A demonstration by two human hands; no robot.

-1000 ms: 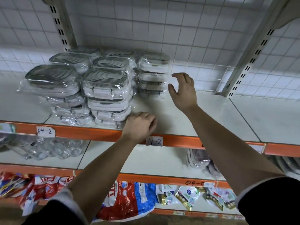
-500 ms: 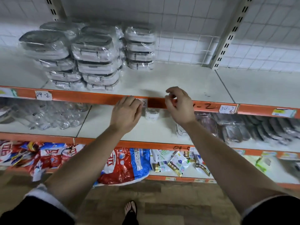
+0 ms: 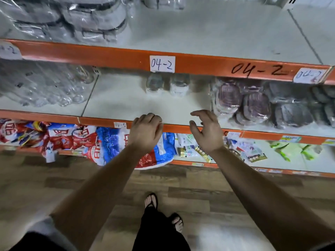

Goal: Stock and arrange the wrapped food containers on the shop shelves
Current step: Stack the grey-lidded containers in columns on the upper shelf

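Stacks of wrapped food containers (image 3: 94,20) with grey lids stand at the top left on the upper shelf (image 3: 208,33), cut off by the frame's top edge. My left hand (image 3: 145,131) hovers in front of the middle shelf's orange edge (image 3: 181,128), fingers loosely curled, holding nothing. My right hand (image 3: 205,129) hangs beside it with fingers relaxed and spread, also holding nothing. Both hands are well below the containers and touch none of them.
The middle shelf holds clear wrapped jars (image 3: 43,87) at left, two small wrapped jars (image 3: 167,84) at the back, and wrapped purple-grey lidded items (image 3: 253,104) at right. Red and blue bags (image 3: 101,144) fill the lowest shelf. My sandalled feet (image 3: 163,212) stand on wooden floor.
Both hands dropped from the upper shelf to the middle shelf's edge. The view tilted down, so the container stacks moved to the top of the frame.
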